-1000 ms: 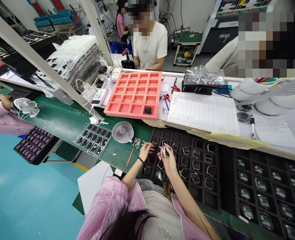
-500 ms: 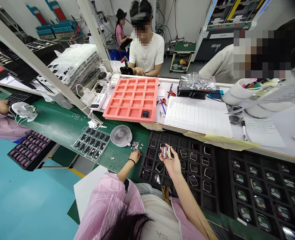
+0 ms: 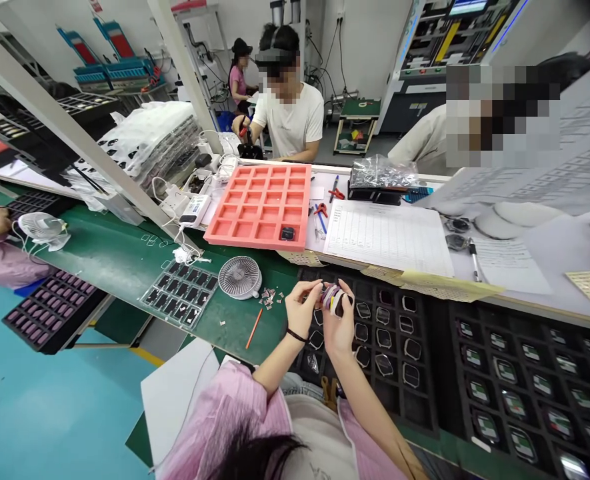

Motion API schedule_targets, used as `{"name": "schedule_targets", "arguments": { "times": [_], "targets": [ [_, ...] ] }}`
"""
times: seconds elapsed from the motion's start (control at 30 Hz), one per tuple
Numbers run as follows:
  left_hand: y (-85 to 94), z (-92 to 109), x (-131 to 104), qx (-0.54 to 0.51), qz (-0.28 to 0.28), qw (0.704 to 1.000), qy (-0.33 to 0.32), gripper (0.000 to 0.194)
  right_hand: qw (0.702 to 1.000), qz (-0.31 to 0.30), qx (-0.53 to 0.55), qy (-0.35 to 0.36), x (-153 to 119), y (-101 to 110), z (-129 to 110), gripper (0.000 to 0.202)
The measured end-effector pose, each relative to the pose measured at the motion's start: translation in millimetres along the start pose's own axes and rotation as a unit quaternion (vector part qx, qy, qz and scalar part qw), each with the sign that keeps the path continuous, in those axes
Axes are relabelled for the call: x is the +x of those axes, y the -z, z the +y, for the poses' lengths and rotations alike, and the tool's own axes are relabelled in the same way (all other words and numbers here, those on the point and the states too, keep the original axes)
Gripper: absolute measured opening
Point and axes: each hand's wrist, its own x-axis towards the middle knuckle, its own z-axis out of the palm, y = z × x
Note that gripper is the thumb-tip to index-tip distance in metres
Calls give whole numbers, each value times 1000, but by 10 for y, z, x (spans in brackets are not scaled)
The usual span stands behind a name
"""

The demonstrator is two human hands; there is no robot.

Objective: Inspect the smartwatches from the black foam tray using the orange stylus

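Note:
My right hand (image 3: 339, 328) is closed around a small bundle of rounded pieces (image 3: 331, 297) in purple, white and yellow; their kind is unclear. Against the bundle's left side, my left hand (image 3: 301, 309) pinches with thumb and forefinger, a black band on its wrist. A small dark bit shows at its fingertips, too small to name. Both hands are above a black compartment tray (image 3: 425, 393) that holds several square watch cases (image 3: 383, 338). Left of the hands, an orange stick (image 3: 254, 328) lies on the green bench near small pale scraps (image 3: 271, 297).
A round fan (image 3: 240, 277) and a clear tray of black parts (image 3: 179, 294) are to the left. Ahead on a raised shelf are a coral foam tray (image 3: 259, 241) and a printed form (image 3: 385, 237). Another black tray (image 3: 457, 373) lies right. A co-worker (image 3: 295, 120) is opposite.
My left hand has left the pale scraps and come right and up to the bundle in my right hand. The orange stick now shows on the bench. The co-worker opposite has raised a hand.

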Motion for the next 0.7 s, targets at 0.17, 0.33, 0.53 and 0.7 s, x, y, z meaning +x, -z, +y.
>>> {"name": "schedule_targets", "arguments": {
  "times": [0.17,0.33,0.53,0.7],
  "targets": [
    [-134,121,-60,9,16,1000,-18,16,999,21,-18,30,-41,-77,52,35],
    [-171,142,-60,-10,49,999,-10,17,997,17,-74,35,-96,-63,96,42],
    [-188,150,-76,-10,52,999,-7,18,996,26,-72,54,-88,-40,108,40],
    [-183,144,-76,-16,47,999,4,17,995,24,-73,57,-92,-35,115,38]
  ]
}}
